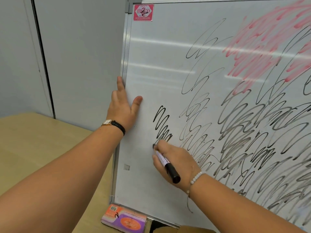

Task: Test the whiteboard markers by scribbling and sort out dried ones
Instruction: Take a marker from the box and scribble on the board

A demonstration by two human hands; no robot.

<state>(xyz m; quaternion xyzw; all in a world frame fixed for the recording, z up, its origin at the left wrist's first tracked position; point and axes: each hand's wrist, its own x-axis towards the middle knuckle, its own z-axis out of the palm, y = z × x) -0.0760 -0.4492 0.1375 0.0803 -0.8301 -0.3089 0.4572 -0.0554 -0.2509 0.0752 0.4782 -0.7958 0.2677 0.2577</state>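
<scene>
A whiteboard (151, 64) stands upright on a table, covered with black scribbles and a red smear at the upper right. My right hand (175, 163) grips a black whiteboard marker (165, 163) with a white barrel, its tip touching the board at the bottom of a fresh dark zigzag (162, 125). My left hand (123, 108) holds the board's left edge, thumb on the front face, fingers behind the frame. A watch is on my left wrist, a bead bracelet on my right.
An orange and purple marker box (124, 219) lies on the tan table (42, 140) at the board's lower left corner. A red brand sticker (143, 12) sits in the board's top left corner. A grey wall stands behind.
</scene>
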